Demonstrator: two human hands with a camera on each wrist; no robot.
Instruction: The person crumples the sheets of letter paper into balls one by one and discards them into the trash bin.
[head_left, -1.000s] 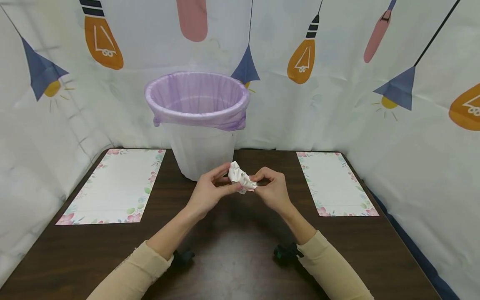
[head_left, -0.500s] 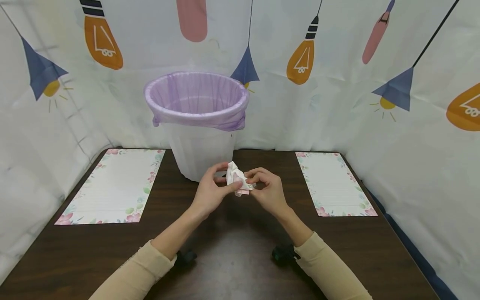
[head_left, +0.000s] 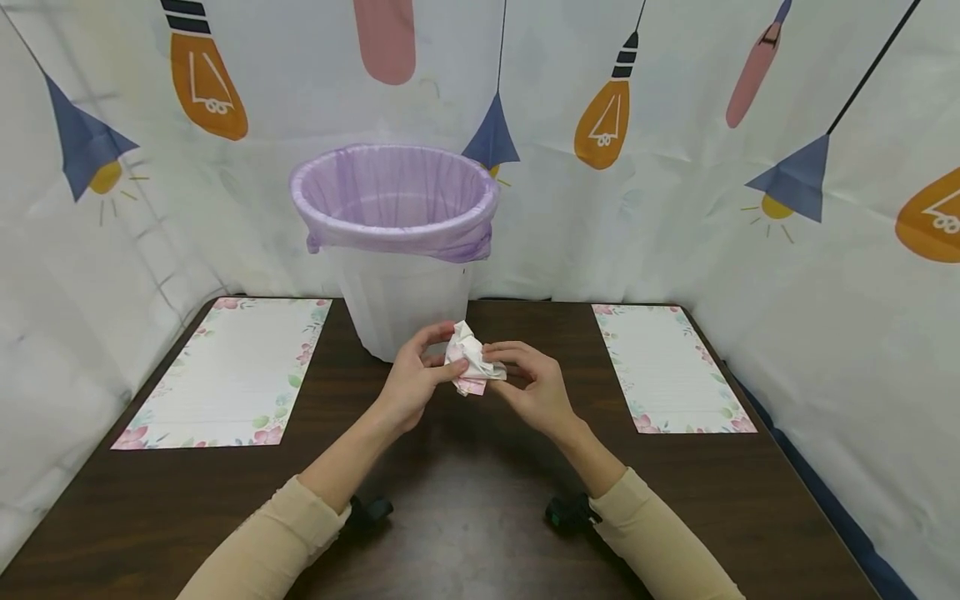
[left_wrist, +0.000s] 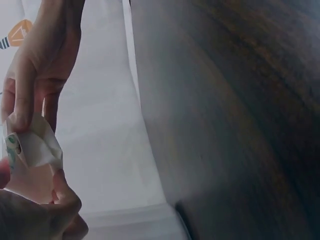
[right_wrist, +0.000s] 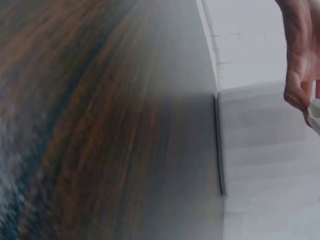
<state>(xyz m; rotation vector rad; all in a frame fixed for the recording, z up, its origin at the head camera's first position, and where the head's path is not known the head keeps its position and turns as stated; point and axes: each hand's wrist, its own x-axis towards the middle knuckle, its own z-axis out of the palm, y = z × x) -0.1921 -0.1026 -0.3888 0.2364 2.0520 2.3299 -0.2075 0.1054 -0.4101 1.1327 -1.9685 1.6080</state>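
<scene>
A crumpled sheet of paper [head_left: 472,363], white with pink print along its lower edge, is held between both hands above the table, in front of the bin. My left hand [head_left: 412,379] pinches its left side, thumb in front and fingers behind. From the right, my right hand [head_left: 536,385] grips the other side between thumb and fingertips. The left wrist view shows the folded paper [left_wrist: 39,149] closer, with a green leaf print on one fold and fingers on it from above and below. At the right wrist view's edge, only a bit of the paper [right_wrist: 315,111] shows.
Behind the hands stands a white waste bin [head_left: 397,292] with a purple liner [head_left: 397,237]. Flower-bordered sheets lie flat on the dark table [head_left: 465,517], one on the left [head_left: 232,375] and one on the right [head_left: 667,367]. A printed curtain [head_left: 555,225] hangs behind.
The crumpled paper has shifted slightly left with my hands, and more of its pink edge shows. My right fingers have changed their hold and now lie straighter across its right side.
</scene>
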